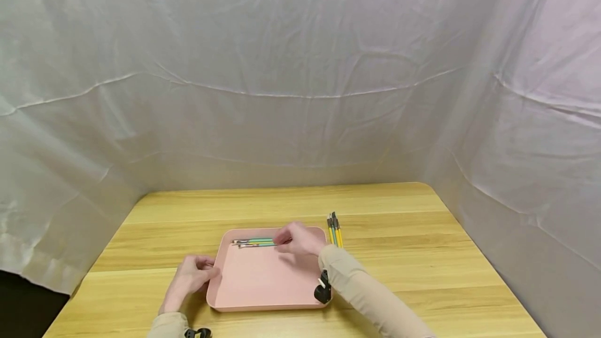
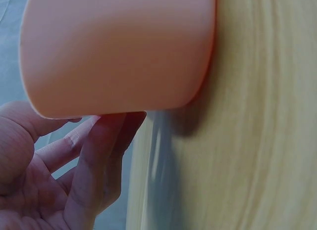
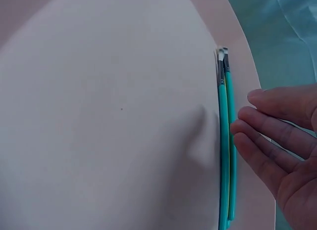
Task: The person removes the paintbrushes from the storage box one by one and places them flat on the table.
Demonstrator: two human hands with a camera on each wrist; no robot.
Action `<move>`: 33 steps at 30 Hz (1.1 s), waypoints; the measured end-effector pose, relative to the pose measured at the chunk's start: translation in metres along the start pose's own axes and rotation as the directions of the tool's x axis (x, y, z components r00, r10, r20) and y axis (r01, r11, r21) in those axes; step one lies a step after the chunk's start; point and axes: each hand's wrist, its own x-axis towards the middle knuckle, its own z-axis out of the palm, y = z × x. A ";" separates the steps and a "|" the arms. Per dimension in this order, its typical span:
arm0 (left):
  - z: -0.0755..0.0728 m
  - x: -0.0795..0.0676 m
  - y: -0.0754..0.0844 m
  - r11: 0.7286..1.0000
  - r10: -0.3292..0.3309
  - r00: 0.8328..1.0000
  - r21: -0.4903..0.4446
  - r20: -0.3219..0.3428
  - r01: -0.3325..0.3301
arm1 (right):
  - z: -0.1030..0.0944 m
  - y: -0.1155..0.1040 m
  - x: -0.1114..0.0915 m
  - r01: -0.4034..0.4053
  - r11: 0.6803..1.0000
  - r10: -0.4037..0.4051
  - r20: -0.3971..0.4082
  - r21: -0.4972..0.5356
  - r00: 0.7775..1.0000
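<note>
A pink rectangular tray [image 1: 269, 283] lies on the table, with teal and yellow paintbrushes [image 1: 255, 242] along its far wall. They lie side by side, bristles toward the left. My left hand [image 1: 188, 278] holds the tray's left wall, thumb at the rim and fingers against the outside [image 2: 96, 161]. Over the far wall, my right hand [image 1: 300, 240] reaches to the brushes' handles. In the right wrist view its fingers [image 3: 262, 158] are fairly straight, and the fingertips are at the teal handle [image 3: 224, 141], with nothing gripped. Whether they touch it I cannot tell.
Several more paintbrushes [image 1: 335, 231] with yellow and teal handles lie just right of the tray, bristles pointing away, partly behind my right sleeve [image 1: 366, 286]. Grey cloth [image 1: 281, 119] hangs behind and beside the wooden table [image 1: 422, 254].
</note>
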 end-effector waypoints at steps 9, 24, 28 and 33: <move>0.000 0.000 0.000 1.000 0.001 1.000 -0.009 0.003 -0.001 | 0.004 0.003 0.004 -0.030 0.999 0.030 0.000 0.009 1.000; 0.000 0.001 -0.001 0.999 0.022 1.000 0.041 -0.010 -0.022 | 0.007 0.004 0.005 -0.028 1.000 0.027 -0.040 -0.012 0.999; 0.000 0.002 -0.002 0.999 0.020 1.000 0.038 -0.009 -0.020 | 0.007 0.003 0.005 -0.038 0.999 0.037 -0.045 -0.013 0.998; 0.000 0.002 -0.002 0.999 0.017 1.000 0.030 -0.008 -0.017 | 0.008 0.002 0.006 -0.054 0.999 0.054 -0.043 -0.004 0.998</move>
